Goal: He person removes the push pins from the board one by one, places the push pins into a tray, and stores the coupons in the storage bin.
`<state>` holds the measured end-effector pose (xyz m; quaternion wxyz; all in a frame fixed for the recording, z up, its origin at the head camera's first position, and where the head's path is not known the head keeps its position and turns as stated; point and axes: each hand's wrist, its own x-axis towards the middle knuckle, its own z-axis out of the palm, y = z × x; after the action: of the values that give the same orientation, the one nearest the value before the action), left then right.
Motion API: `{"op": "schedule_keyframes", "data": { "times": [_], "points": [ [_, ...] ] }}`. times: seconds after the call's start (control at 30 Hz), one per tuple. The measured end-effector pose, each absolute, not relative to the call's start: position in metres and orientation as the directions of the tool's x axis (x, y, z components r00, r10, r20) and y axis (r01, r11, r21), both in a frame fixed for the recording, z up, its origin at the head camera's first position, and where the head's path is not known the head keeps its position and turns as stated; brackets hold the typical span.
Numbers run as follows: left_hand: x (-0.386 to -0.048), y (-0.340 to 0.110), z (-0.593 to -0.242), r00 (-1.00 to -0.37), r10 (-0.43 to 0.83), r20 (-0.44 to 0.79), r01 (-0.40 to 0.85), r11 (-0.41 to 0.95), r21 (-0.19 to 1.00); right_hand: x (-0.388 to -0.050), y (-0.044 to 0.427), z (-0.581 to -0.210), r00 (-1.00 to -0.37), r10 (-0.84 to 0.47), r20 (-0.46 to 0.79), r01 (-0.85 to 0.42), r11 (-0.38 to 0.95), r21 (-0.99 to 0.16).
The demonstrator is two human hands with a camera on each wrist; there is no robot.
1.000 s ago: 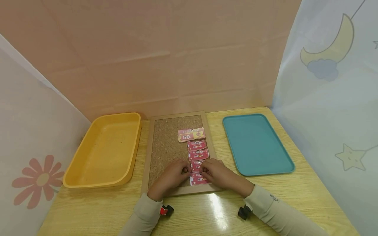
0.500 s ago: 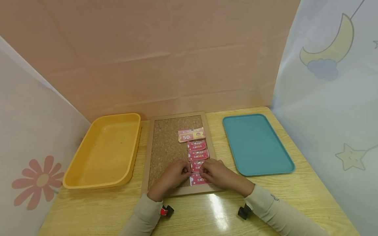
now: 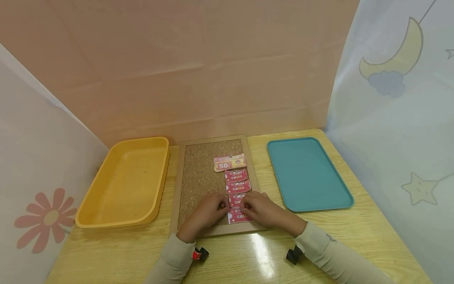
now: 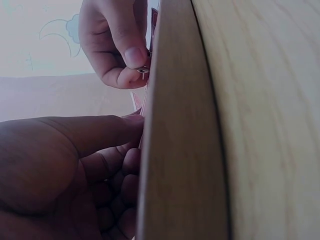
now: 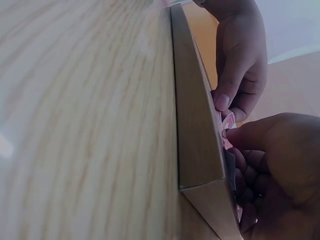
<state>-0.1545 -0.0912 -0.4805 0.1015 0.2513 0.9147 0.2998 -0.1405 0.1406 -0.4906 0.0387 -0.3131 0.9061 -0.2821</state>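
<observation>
On the wood-grain table [image 3: 230, 264], a yellow tub [image 3: 127, 177] stands left of the framed corkboard [image 3: 198, 169], and a teal tray [image 3: 308, 173] lies right of it. Over the corkboard's near right part, the left hand [image 3: 209, 209] and right hand [image 3: 262, 209] sit close together yet apart. A larger coupon [image 3: 229, 162] is at the far end of the corkboard's right half; three small coupons [image 3: 238, 187] run from it towards the near frame. Just inside that frame lies the lowest coupon [image 3: 235, 215], the left thumb at its left edge; whether that hand pinches or only presses, I cannot tell. The right hand pinches a pin [image 4: 143, 70] between thumb and finger, its point seemingly running along the corkboard rather than into it. Best to turn the point square to the cork, hold the paper flat, keep the left thumb clear and push on the head.
</observation>
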Motion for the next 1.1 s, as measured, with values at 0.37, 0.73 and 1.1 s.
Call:
{"op": "schedule_keyframes", "data": {
  "times": [0.37, 0.73, 1.1],
  "points": [
    [-0.158, -0.094, -0.483, -0.844, 0.532, -0.060, 0.364, 0.652, 0.665, -0.145, 0.148, -0.491, -0.806, -0.586, 0.089, -0.471, 0.542, -0.696],
    [-0.159, -0.102, -0.478, -0.831, 0.551, -0.081, 0.302, 0.569, 0.765, -0.144, 0.153, -0.484, -0.840, -0.537, 0.069, -0.354, 0.447, -0.821],
    [-0.157, -0.116, -0.469, -0.846, 0.518, -0.128, 0.220, 0.557, 0.801, -0.137, 0.157, -0.457, -0.867, -0.496, 0.058, -0.314, 0.452, -0.835]
  ]
}}
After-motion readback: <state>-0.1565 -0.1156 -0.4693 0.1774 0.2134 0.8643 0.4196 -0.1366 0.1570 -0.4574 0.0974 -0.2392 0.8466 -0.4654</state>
